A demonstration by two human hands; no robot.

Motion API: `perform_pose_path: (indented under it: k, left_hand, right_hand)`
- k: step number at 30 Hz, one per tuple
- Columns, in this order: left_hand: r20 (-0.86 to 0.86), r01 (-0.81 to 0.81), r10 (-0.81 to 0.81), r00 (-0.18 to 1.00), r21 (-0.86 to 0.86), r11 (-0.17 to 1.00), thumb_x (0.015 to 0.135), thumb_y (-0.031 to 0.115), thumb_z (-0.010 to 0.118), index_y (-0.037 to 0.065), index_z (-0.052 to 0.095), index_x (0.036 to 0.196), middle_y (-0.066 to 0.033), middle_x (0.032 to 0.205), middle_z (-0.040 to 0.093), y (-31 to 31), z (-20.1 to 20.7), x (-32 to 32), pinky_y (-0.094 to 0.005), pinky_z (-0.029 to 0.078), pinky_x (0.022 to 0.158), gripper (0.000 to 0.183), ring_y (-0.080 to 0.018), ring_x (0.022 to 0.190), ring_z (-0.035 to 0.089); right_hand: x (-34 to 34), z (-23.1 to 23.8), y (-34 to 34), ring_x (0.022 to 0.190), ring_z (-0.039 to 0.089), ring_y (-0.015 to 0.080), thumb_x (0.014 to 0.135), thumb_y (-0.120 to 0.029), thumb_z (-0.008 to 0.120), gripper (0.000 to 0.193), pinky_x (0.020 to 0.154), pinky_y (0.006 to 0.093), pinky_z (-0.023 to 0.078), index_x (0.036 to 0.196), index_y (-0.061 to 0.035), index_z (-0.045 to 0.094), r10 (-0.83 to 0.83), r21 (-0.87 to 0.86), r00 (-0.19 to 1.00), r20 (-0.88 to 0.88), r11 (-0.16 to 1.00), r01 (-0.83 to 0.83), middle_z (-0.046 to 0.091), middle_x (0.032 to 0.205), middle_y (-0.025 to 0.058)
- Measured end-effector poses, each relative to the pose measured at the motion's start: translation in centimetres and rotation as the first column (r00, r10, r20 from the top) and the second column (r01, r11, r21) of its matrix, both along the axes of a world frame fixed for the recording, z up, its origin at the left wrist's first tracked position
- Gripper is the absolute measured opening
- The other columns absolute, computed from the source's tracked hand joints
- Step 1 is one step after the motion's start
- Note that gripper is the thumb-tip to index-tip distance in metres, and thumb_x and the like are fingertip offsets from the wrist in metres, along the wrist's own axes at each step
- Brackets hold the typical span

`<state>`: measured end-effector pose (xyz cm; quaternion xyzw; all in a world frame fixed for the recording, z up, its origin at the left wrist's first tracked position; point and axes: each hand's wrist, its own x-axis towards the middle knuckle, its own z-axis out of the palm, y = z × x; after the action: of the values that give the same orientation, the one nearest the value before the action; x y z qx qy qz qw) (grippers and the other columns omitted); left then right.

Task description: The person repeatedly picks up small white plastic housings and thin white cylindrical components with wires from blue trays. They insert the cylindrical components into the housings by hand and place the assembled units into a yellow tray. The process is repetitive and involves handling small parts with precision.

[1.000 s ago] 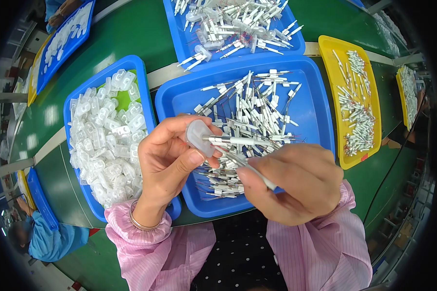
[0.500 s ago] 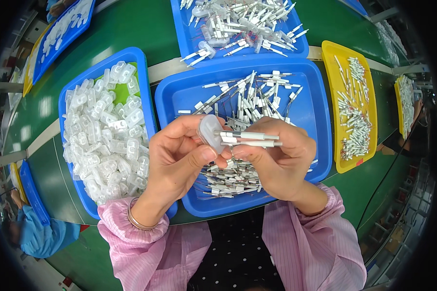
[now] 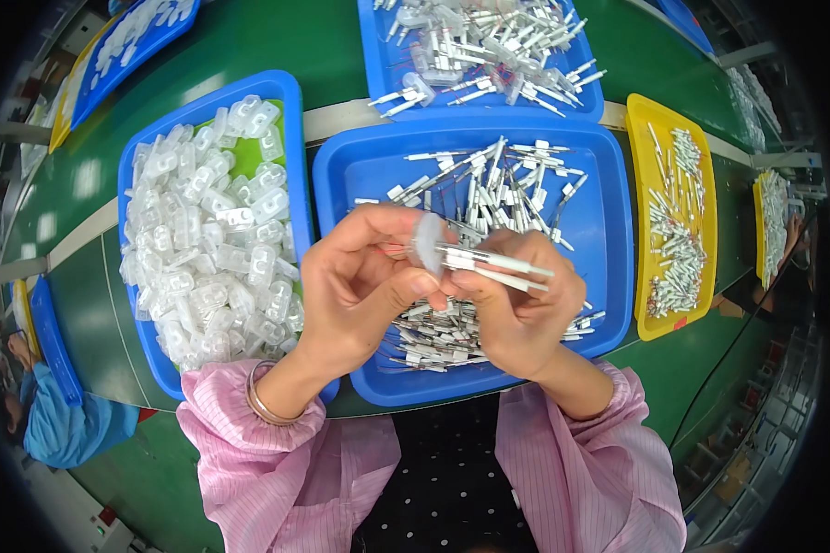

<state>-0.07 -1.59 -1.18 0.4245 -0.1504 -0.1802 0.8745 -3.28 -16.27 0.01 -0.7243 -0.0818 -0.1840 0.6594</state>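
My left hand (image 3: 346, 290) pinches a translucent plastic cap (image 3: 427, 245) by its edge, tilted nearly on its side. A pair of white-tipped rods (image 3: 512, 265) with metal shafts runs into the cap from the right. My right hand (image 3: 530, 313) grips these rods between thumb and fingers, partly hiding the shafts. Thin red wires (image 3: 393, 250) show on the cap's other side, by my left fingers. Both hands are over a blue tray (image 3: 604, 249) that holds many similar rods (image 3: 498, 198) with white sleeves and thin wires.
To the left, a blue tray (image 3: 292, 120) is heaped with translucent plastic caps (image 3: 194, 240). Another blue tray (image 3: 371, 64) beyond holds capped rods. At right stands a yellow tray (image 3: 641, 184) of small white rods. A person in a blue sleeve (image 3: 74, 419) is at far left.
The cap has turned more edge-on, and red wires now show on its left side. Both hands still hold the cap and rods. The whole view has shifted slightly.
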Motion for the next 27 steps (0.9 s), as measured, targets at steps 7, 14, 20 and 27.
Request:
perform_pose_path:
  k: [7,14,20,27]
  left_hand:
    - [0.263,-0.290,0.174,0.949,0.507,0.812,0.079,0.004,0.060,-0.003,0.054,0.103,-0.0101,0.099,0.058,2.2,2.3,3.2,-0.0286,0.047,0.072,0.026,-0.0182,0.090,0.056]
    - [0.681,-0.712,-0.218,0.699,0.634,-0.301,0.070,0.004,0.062,0.000,0.062,0.091,-0.0159,0.085,0.057,6.2,0.6,5.5,-0.0393,0.045,0.070,0.021,-0.0316,0.080,0.054]
    - [0.662,-0.704,-0.242,0.710,0.651,-0.283,0.071,0.005,0.062,-0.001,0.061,0.093,-0.0169,0.083,0.058,6.2,0.5,5.7,-0.0407,0.045,0.070,0.023,-0.0328,0.081,0.055]
    - [0.636,-0.689,0.299,0.711,0.714,0.122,0.083,0.007,0.053,0.000,0.055,0.108,-0.0119,0.078,0.058,5.4,2.5,4.7,-0.0293,0.043,0.052,0.025,-0.0181,0.058,0.053]
  right_hand:
    - [0.5,2.4,-2.1,0.054,0.049,0.0046,0.074,-0.002,0.068,0.009,0.048,0.0188,0.037,0.075,0.0005,0.059,0.008,-0.003,0.989,-0.149,1.000,-0.008,0.059,0.065,0.0038]
    - [9.7,3.9,-5.0,0.050,0.053,0.0190,0.075,-0.010,0.065,0.017,0.048,0.0303,0.039,0.065,-0.0001,0.056,0.035,-0.713,0.999,0.019,0.701,-0.011,0.054,0.055,0.0086]
    - [16.2,1.7,-1.5,0.063,0.060,0.0336,0.070,-0.011,0.063,0.013,0.054,0.0412,0.047,0.071,0.0019,0.061,-0.023,-0.894,0.998,0.055,0.444,0.059,0.061,0.070,0.0195]
    - [12.9,2.7,0.1,0.063,0.061,0.0321,0.061,-0.002,0.059,0.007,0.055,0.0409,0.049,0.068,-0.0013,0.061,0.162,-0.946,0.962,0.218,0.276,0.168,0.059,0.066,0.0157]
